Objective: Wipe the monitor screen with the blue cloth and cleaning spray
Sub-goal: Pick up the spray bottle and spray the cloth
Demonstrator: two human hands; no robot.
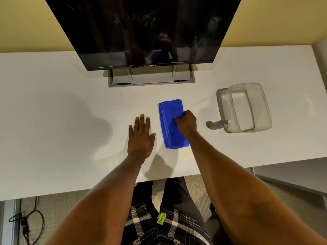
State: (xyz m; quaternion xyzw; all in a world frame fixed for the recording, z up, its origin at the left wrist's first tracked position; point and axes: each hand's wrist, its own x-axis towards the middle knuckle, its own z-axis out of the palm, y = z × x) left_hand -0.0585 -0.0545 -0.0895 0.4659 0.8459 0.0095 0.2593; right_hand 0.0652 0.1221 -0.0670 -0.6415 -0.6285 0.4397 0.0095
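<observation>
right hand [186,123] grip on blue cloth [172,123] right edge

Both bare forearms reach forward; the left hand [141,137] lies flat, fingers spread, while the right hand [186,123] curls closed, gripping.

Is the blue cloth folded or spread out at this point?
Folded. The blue cloth lies on the desk as a narrow rectangle with stacked layer edges along its left side; the right hand grips it.
</observation>
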